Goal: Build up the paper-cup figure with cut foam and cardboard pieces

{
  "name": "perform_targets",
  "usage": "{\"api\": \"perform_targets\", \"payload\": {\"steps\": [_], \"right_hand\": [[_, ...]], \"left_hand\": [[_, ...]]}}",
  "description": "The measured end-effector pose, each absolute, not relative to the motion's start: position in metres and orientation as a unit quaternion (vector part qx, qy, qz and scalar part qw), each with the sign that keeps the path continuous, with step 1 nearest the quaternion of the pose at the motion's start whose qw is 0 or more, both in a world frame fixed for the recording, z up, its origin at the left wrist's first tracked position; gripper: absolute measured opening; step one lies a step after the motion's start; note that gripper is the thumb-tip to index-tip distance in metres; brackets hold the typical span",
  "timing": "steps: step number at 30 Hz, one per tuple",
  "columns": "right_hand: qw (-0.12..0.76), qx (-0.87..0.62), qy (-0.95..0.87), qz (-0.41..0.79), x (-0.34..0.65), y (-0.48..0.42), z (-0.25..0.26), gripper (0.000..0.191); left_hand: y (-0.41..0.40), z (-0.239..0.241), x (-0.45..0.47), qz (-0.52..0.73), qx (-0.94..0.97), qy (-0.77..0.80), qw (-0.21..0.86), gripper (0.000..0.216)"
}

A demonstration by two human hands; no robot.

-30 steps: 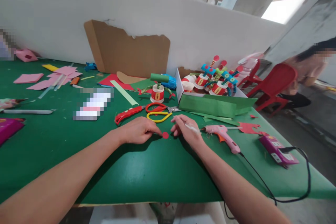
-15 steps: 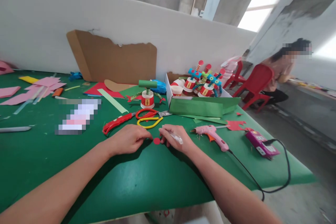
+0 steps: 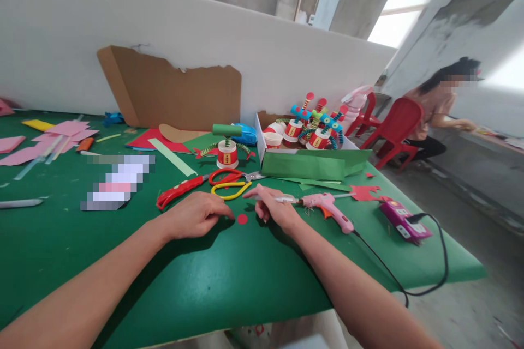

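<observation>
On the green tabletop lies a small red paper disc (image 3: 242, 219), between my two hands. My left hand (image 3: 196, 215) rests just left of it, index finger reaching toward its edge and the thumb tucked lower; I see nothing held there. Right of the disc, my right hand (image 3: 276, 208) is closed around a clear-barrelled pen (image 3: 284, 199), which lies nearly level across the fingers. Beyond my hands are scissors (image 3: 229, 190) with one red and one yellow handle, and a red-handled utility knife (image 3: 180, 192). A paper-cup figure (image 3: 227, 154) with a green roll on top and folded-paper arms stands behind them.
A pink glue gun (image 3: 329, 210) lies close to my right hand, its cord near a purple power block (image 3: 405, 222). An open box (image 3: 303, 164) holds several cup figures. Pink paper pieces (image 3: 69, 133) lie left. Another person (image 3: 436, 106) sits at the far right.
My right hand has drawn back right from the red disc, and the pen has swung to lie flatter. My left hand has barely moved beside the disc. The view has shifted slightly.
</observation>
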State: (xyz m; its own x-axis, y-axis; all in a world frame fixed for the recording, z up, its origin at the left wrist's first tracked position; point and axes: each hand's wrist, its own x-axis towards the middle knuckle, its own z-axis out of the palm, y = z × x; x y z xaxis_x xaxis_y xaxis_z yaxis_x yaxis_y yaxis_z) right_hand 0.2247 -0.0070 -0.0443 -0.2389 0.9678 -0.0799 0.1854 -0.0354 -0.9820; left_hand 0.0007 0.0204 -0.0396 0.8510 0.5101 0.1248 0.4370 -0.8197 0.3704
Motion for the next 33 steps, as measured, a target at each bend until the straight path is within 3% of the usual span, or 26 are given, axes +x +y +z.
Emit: {"api": "perform_targets", "payload": {"steps": [6, 18, 25, 33], "right_hand": [[0.416, -0.475, -0.505, 0.588, 0.2224, -0.0048, -0.0483, 0.021], [0.447, -0.499, -0.527, 0.522, 0.2195, -0.0043, -0.0517, 0.021], [0.441, -0.51, -0.548, 0.495, 0.2182, -0.0075, -0.0517, 0.036], [0.398, -0.523, -0.619, 0.43, 0.2177, -0.0066, -0.0515, 0.023]], "left_hand": [[0.019, -0.0433, 0.0018, 0.102, 0.946, 0.253, 0.176, 0.043], [0.0234, -0.0442, 0.0007, 0.102, 0.942, 0.243, 0.207, 0.043], [0.0217, -0.0415, 0.0023, 0.104, 0.941, 0.245, 0.209, 0.046], [0.0189, -0.0406, 0.0043, 0.092, 0.947, 0.252, 0.174, 0.048]]}}
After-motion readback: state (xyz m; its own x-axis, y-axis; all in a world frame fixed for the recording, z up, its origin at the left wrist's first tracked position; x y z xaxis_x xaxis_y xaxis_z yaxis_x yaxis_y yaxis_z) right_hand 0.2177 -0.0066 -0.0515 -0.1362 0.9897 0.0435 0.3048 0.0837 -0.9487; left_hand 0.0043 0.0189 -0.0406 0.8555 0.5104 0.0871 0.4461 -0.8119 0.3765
